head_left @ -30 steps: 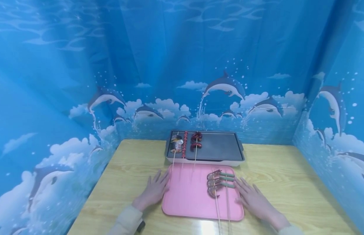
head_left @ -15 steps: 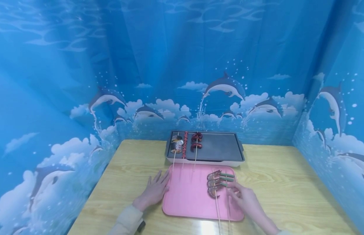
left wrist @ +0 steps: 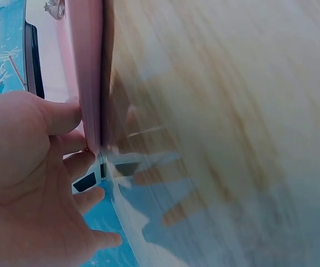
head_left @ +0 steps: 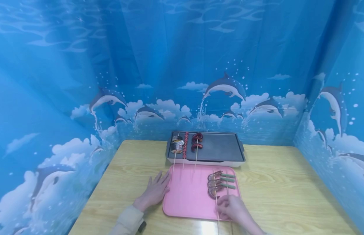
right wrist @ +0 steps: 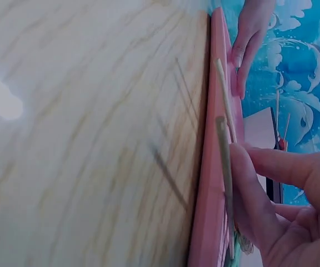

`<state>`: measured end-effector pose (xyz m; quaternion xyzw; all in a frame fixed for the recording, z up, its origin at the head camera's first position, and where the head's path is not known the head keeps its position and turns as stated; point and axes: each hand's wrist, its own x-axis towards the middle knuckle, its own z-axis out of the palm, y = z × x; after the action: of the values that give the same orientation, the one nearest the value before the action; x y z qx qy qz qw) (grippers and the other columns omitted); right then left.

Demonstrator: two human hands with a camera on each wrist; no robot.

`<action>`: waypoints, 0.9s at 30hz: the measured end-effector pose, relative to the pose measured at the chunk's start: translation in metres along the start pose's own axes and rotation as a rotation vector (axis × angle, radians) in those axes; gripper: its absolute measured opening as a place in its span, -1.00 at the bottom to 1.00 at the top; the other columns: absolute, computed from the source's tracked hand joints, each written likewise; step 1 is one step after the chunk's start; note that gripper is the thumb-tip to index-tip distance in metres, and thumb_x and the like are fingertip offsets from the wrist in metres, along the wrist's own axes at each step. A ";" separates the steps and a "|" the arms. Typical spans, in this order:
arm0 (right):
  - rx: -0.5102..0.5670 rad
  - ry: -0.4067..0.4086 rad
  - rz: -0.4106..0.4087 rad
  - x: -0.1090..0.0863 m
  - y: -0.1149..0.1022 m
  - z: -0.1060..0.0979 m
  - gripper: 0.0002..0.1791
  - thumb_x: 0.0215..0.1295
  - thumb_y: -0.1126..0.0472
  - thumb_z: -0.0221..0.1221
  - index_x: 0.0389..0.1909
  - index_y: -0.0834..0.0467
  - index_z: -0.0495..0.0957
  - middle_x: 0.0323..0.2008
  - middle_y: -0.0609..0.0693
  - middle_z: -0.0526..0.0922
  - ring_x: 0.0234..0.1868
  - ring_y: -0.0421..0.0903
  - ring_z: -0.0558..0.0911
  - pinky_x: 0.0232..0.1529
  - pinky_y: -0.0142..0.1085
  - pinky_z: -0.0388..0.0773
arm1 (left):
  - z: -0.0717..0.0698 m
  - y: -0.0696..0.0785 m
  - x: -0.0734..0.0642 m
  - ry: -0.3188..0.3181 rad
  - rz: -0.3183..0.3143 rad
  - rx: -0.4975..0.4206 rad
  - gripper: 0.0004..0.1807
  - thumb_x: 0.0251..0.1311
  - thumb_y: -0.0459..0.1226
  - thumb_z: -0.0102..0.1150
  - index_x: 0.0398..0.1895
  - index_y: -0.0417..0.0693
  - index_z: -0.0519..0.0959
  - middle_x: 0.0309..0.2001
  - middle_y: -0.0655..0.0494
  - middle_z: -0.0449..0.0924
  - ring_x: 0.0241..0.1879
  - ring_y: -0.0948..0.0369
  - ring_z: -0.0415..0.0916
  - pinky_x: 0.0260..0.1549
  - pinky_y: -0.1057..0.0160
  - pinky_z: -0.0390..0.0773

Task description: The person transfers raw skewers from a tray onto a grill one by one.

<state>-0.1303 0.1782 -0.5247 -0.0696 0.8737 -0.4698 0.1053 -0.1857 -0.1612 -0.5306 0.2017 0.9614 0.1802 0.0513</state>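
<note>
A pink tray [head_left: 188, 195] lies on the table. On its right part are a shrimp skewer [head_left: 212, 187] and a skewer of green pieces [head_left: 228, 180], their sticks reaching past the front edge. My right hand [head_left: 235, 209] pinches the shrimp skewer's stick between thumb and forefinger. In the right wrist view that hand [right wrist: 304, 194] has the second stick [right wrist: 225, 167] running in front of its fingers. At the tray's left edge rests my left hand [head_left: 155, 191]. The left wrist view shows this hand [left wrist: 32, 172] with its thumb against the tray's side [left wrist: 88, 67], fingers spread.
Behind the tray stands a dark griddle [head_left: 218, 147]. It bears a skewer of silvery fish-like pieces [head_left: 177, 147], a thin red skewer [head_left: 185, 143] and one with dark red curled pieces [head_left: 197, 138]. Their sticks overhang the tray. A blue dolphin curtain [head_left: 176, 65] surrounds the wooden table [head_left: 270, 176].
My right hand has left the tray's right edge, moved in over the sticks and down toward the front, and taken hold of the shrimp skewer's stick. My left hand has stayed put.
</note>
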 end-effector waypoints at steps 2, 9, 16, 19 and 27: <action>0.001 -0.005 -0.019 0.001 0.002 0.000 -0.80 0.12 0.34 0.40 -0.24 0.33 0.66 -0.57 -0.05 0.68 -0.61 -0.15 0.63 -0.62 -0.34 0.64 | 0.000 0.000 0.001 0.001 0.004 0.002 -0.41 0.54 -0.20 -0.10 0.54 -0.24 0.19 0.57 -0.15 0.08 0.54 -0.27 -0.07 0.36 -0.54 -0.12; 0.078 -0.048 -0.018 0.001 0.006 -0.004 -0.81 0.13 0.40 0.37 -0.24 0.36 0.63 -0.53 -0.01 0.69 -0.57 -0.12 0.66 -0.55 -0.32 0.69 | -0.001 0.001 0.001 0.010 0.019 -0.009 -0.42 0.54 -0.21 -0.10 0.52 -0.27 0.20 0.56 -0.21 0.10 0.53 -0.32 -0.07 0.34 -0.58 -0.14; 0.125 -0.059 -0.020 -0.006 0.002 -0.009 -0.80 0.15 0.45 0.33 -0.20 0.41 0.60 -0.51 0.01 0.67 -0.52 -0.07 0.68 -0.50 -0.31 0.71 | -0.002 0.003 0.000 -0.005 0.009 -0.012 -0.41 0.55 -0.21 -0.11 0.54 -0.24 0.17 0.57 -0.18 0.08 0.54 -0.28 -0.08 0.36 -0.55 -0.14; 0.115 -0.046 -0.043 -0.009 -0.003 -0.011 -0.78 0.12 0.47 0.32 -0.19 0.42 0.60 -0.49 0.00 0.67 -0.52 -0.09 0.68 -0.51 -0.33 0.71 | -0.001 0.001 0.000 0.003 0.020 -0.013 -0.41 0.54 -0.22 -0.10 0.54 -0.26 0.17 0.56 -0.20 0.09 0.53 -0.31 -0.07 0.34 -0.57 -0.15; -0.063 0.027 -0.153 -0.006 -0.022 -0.023 -0.75 0.05 0.41 0.36 -0.20 0.34 0.65 -0.48 -0.06 0.69 -0.50 -0.26 0.63 -0.43 -0.43 0.63 | -0.001 0.000 0.000 0.011 0.022 -0.012 -0.42 0.54 -0.23 -0.10 0.53 -0.27 0.18 0.56 -0.19 0.10 0.53 -0.30 -0.06 0.35 -0.57 -0.14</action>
<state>-0.1296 0.1859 -0.4938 -0.1333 0.8816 -0.4495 0.0548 -0.1855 -0.1614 -0.5291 0.2112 0.9582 0.1876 0.0454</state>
